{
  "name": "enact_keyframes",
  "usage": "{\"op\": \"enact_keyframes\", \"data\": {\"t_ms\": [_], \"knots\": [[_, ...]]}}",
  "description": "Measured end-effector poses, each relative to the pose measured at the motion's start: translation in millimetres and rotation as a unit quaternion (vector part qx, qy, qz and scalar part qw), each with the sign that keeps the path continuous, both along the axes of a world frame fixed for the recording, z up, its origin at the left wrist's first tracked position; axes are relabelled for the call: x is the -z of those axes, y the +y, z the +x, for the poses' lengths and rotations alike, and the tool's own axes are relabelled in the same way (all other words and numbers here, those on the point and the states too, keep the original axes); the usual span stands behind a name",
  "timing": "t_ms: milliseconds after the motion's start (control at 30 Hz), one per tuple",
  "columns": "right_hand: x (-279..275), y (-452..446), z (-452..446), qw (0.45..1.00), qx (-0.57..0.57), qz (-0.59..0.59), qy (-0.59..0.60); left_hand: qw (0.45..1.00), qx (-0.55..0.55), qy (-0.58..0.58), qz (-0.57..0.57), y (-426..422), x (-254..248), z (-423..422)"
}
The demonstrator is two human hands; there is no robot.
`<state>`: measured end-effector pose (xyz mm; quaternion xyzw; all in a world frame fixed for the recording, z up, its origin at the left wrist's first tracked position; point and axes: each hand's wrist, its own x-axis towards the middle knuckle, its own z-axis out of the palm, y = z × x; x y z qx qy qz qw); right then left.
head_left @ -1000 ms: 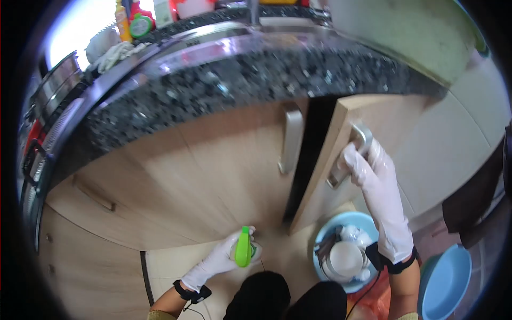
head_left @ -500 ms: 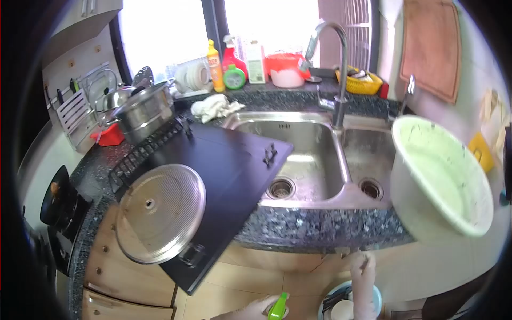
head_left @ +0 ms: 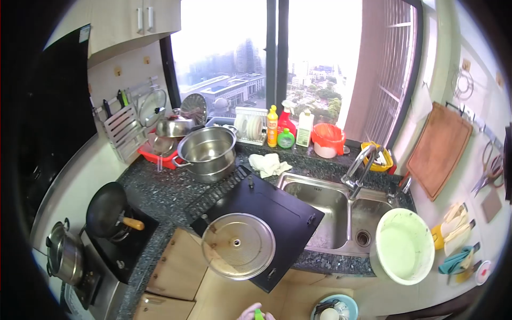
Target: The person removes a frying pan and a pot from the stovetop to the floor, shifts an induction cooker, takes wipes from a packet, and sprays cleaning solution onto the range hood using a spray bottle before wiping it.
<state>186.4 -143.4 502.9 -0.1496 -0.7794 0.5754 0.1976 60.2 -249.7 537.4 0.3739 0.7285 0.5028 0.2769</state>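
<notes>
Green item (head_left: pixel 258 315) at bottom edge, near centre, held in gloved left hand (head_left: pixel 248 311); fingers curled in around it, gap narrow, glove showing on both sides of the green part. Frame cuts off the rest, can't tell exact fingertip contact. Right of the hand, well apart: blue basin (head_left: pixel 354 308) on floor, white bowl (head_left: pixel 329 314) inside plus other jumbled stuff. Up from the hand: round metal disc (head_left: pixel 238 246) lying on black panel (head_left: pixel 290 213), panel set at an angle on granite counter (head_left: pixel 160 184), front corner past counter edge, right corner over part of sink (head_left: pixel 336 213). Pale green tub (head_left: pixel 402 242) right of sink, tilted toward camera. Behind panel: steel pot (head_left: pixel 213 168), white cloth (head_left: pixel 269 164) near it. Yellow bottle (head_left: pixel 272 127) and red spray bottle (head_left: pixel 286 120) by window. Far left: black wok (head_left: pixel 104 205), wooden handle, on stove (head_left: pixel 128 261)
</notes>
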Motion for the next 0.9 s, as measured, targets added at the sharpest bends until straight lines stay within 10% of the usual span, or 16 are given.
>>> {"op": "enact_keyframes", "data": {"t_ms": [233,433,567,633,900], "knots": [[-116.6,-32.7,-84.7,0.985,-0.129,-0.079,0.078,0.980,-0.124,-0.052,0.147,-48.4,-156.3,-19.1],[-206.2,-45.3,-137.8,0.938,-0.256,-0.232,0.028,0.986,-0.150,0.068,-0.011,-116.4,-220.4,-39.8],[-185.3,-78.6,-167.1,0.841,-0.329,-0.424,0.066,0.966,-0.238,0.093,0.045,-160.9,-179.6,-25.2],[-199.6,-112.9,-167.3,0.899,-0.361,-0.228,0.102,0.966,-0.257,0.031,0.017,-167.8,-186.4,-11.5],[-229.3,-170.1,-182.8,0.832,-0.500,-0.237,0.022,0.905,-0.416,0.075,0.047,-199.5,-155.3,9.5]]}}
